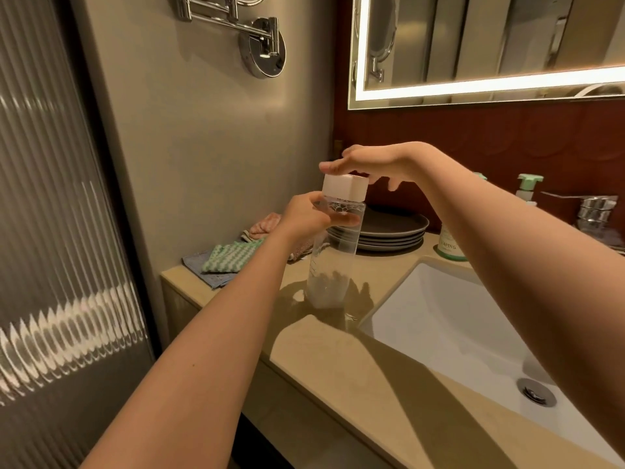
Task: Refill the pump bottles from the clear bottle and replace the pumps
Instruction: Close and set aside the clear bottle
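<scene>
**Washstand inspection: one clear bottle in hand, cap on**

Landmark: the white sink (439, 316), a single basin set into a beige countertop (338, 367). It has one metal drain (536, 391) and holds nothing else.

Just left of the sink's far corner is one clear bottle (333, 252), upright, with its base at the countertop. It carries one square white cap (345, 187). Foam shows under the cap; the liquid level cannot be told.

Two hands are on the bottle. The left hand (306, 216) grips the upper body just below the cap, fingers and thumb curled round it. The right hand (378, 164) lies over the cap with its fingers stretched nearly flat, their tips resting on the top face. Its thumb hangs loose and holds nothing.

Left of the sink, beyond the bottle, at least three cloths (230, 257) lie piled at the wall end of the countertop: green-checked, blue and pink.

Behind the sink's left corner sits one stack of dark plates (395, 231); the exact number is unclear.

Behind the sink stand two pump bottles, each partly hidden by the right forearm. One shows its labelled bottle (449, 247), the other its mint pump head (529, 181). Their contents cannot be seen. One chrome tap (595, 206) is at the sink's far right.

Above the sink hangs one lit mirror (490, 45) on a dark red wall. Up and left of it is one chrome wall bracket (262, 47), and furthest left a ribbed glass panel (50, 198).
</scene>
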`<state>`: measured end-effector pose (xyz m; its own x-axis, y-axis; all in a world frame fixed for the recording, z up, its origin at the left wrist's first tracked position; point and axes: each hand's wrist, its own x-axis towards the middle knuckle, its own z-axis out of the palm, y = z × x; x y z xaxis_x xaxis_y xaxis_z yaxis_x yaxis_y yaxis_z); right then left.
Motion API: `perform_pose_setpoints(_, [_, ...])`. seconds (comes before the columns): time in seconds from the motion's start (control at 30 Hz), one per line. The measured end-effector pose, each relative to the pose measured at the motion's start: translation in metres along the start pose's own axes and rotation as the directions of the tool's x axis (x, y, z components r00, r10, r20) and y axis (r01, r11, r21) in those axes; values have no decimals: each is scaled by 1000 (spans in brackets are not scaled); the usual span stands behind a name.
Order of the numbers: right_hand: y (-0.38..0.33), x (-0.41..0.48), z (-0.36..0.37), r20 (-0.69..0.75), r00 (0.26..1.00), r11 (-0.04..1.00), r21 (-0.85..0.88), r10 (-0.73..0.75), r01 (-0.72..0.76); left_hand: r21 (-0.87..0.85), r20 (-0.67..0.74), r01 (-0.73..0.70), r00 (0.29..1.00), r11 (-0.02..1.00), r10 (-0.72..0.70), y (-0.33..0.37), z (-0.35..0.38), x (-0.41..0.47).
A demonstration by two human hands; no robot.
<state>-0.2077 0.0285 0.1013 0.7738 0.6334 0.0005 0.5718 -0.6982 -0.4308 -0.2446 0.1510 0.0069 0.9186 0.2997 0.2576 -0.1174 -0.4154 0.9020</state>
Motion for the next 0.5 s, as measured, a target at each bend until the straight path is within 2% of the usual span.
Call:
perform_pose_setpoints(0.03, [2,1,0,-7,1000,1000,5,-26,26,8,-7,-6,1000,1000,7,0,-1,0])
perform_pose_setpoints(0.1, [6,5,3,-96,994,994,-98,-51,41,49,-38,-23,999,999,25,0,0,2])
perform_pose_setpoints(0.2, [10,10,9,-256,967,965,-257,-16,-53,77,-104,-18,994,997,26,0,3,2])
perform_pose_setpoints(0.23, [11,11,10,-243,970,968,-243,-2,-59,74,-112,-10,994,997,18,0,2,2])
perform_pose_setpoints(0.33, [12,10,9,-35,999,999,-22,-31,30,69,-64,-21,998,997,25,4,0,-2])
perform_pose_setpoints(0.37, [12,8,9,-7,999,999,24,-46,46,77,-63,-38,997,996,43,5,1,-2])
perform_pose_setpoints(0.43, [13,10,15,-134,990,999,-10,-32,31,113,-126,-75,988,991,89,6,6,-3])
perform_pose_setpoints(0.5, [11,12,25,-359,932,988,-119,45,-93,171,-220,-82,968,982,120,7,14,-4])
